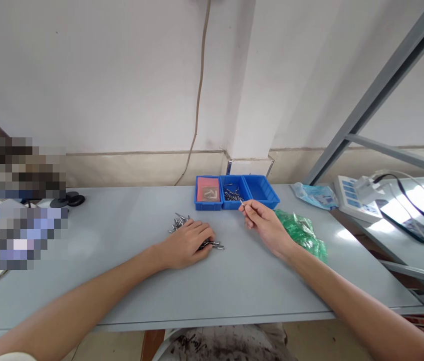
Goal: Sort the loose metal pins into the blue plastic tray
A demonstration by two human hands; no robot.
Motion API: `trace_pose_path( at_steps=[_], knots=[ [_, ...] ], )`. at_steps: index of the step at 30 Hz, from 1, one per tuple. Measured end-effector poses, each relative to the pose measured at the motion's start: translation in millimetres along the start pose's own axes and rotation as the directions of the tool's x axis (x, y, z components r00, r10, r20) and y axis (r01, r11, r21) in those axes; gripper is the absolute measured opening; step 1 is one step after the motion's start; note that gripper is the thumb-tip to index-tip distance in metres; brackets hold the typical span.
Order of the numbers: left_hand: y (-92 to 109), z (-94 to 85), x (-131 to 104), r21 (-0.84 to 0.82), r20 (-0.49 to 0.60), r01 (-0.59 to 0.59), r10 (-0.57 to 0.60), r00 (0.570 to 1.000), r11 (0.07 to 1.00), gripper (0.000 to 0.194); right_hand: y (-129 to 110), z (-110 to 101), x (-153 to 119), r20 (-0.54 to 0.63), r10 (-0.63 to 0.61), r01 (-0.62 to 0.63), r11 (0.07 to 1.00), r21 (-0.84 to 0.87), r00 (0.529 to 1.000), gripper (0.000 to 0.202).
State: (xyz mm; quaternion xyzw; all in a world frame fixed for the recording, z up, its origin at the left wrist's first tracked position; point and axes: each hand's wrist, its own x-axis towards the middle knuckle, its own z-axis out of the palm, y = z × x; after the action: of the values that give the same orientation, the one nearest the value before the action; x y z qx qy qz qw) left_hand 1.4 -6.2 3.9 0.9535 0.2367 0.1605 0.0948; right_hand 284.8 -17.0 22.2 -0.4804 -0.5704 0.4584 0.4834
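Note:
My left hand (188, 244) rests on the table with its fingers curled over small metal pins (216, 244). Some pins poke out between thumb and forefinger; the rest under the palm are hidden. More loose metal pins (179, 220) lie in a heap just behind that hand. In front of the blue bins, my right hand (262, 220) pinches one small metal pin (241, 202) between thumb and fingertips. The middle blue bin (231, 205) holds several similar pins. A pink sheet and a clear bag of small parts (210, 194) lie in the left blue bin (208, 206).
The right blue bin (260, 188) adjoins the middle one. Crumpled green plastic (302, 230) lies beside my right forearm. Farther right are a blue-and-white packet (315, 195), a power strip (357, 198) and a phone (407, 224). Another person, blurred out, is at the left.

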Motion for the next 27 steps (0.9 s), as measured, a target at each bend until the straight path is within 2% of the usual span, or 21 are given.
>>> trace_pose_path(
  at_steps=[7, 18, 27],
  knots=[
    [0.5, -0.3, 0.5, -0.013, -0.001, 0.006, -0.006, 1.000, 1.000, 0.006, 1.5, 0.4, 2.2, -0.007, 0.012, -0.012, 0.998, 0.059, 1.000, 0.034],
    [-0.3, 0.1, 0.1, -0.010, -0.004, 0.005, -0.005, 1.000, 1.000, 0.004, -4.5, 1.4, -1.9, -0.026, 0.013, -0.015, 0.997, -0.075, 1.000, 0.032],
    [-0.3, 0.4, 0.1, -0.006, -0.008, 0.008, -0.008, 1.000, 1.000, 0.003, -6.0, 3.9, -2.0, -0.038, -0.048, 0.043, 0.991, -0.125, 0.998, 0.033]
  ],
)
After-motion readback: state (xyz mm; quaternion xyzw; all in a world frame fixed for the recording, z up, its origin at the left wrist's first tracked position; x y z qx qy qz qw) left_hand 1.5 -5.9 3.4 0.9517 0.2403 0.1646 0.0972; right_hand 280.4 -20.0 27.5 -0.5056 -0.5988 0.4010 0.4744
